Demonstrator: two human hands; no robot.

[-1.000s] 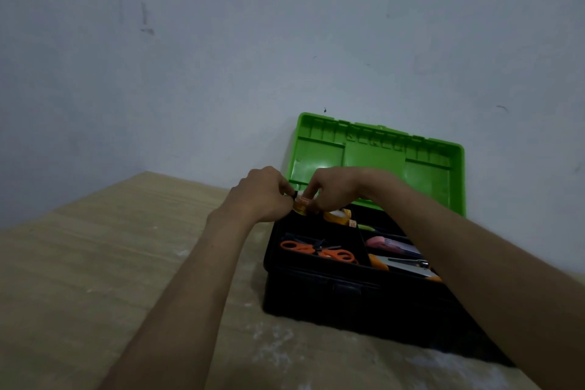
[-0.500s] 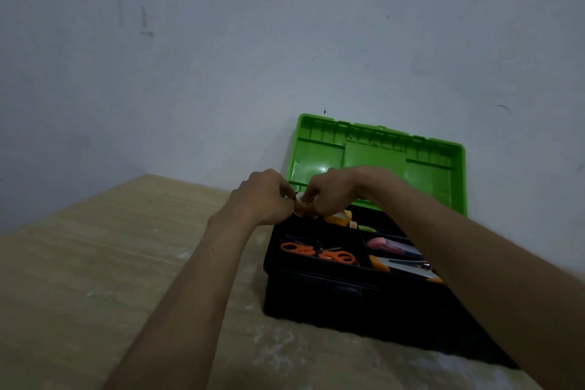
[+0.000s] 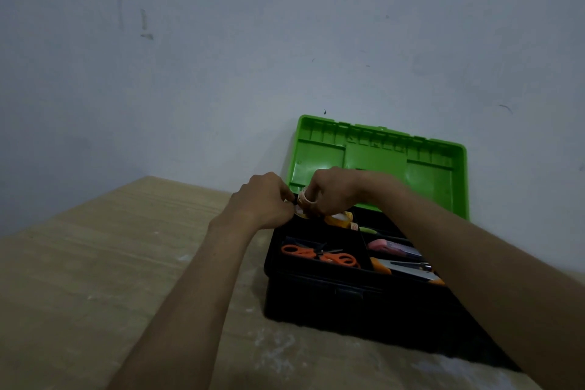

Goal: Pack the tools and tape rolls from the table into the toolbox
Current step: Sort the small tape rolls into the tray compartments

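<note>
Green plastic marks the raised lid [image 3: 380, 165] of an open black toolbox [image 3: 348, 304], which sits at the far edge of a pale wooden table [image 3: 95, 263], toward its right side. The lid stands upright against a grey, scuffed wall [image 3: 221, 41].

Two bare hands meet over the box's back left corner. The left hand [image 3: 262, 199] has its fingers curled inward, their tips pinching the left side of a small pale tape roll [image 3: 305, 199]. The right hand [image 3: 332, 190] curls its fingers and thumb round the same roll from the right. How the thumbs lie behind the knuckles cannot be told. The roll is held in the air between the two hands, just above the back left compartment of the tray, touching nothing else that can be seen.

Directly under it, inside that compartment, lies a yellow tape roll [image 3: 340, 218]. A pair of orange scissors [image 3: 318, 255] lies flat in the front left compartment. In the right half of the tray sits a pink-handled tool [image 3: 380, 244], and nearer the front wall an orange-handled tool with a grey metal blade [image 3: 408, 271], its right end hidden by the right forearm.

White dusty smears [image 3: 275, 351] streak the table near its front edge, just in front of the toolbox. Both forearms reach in from the front edge of the table, the right one crossing above the box's front right corner.
</note>
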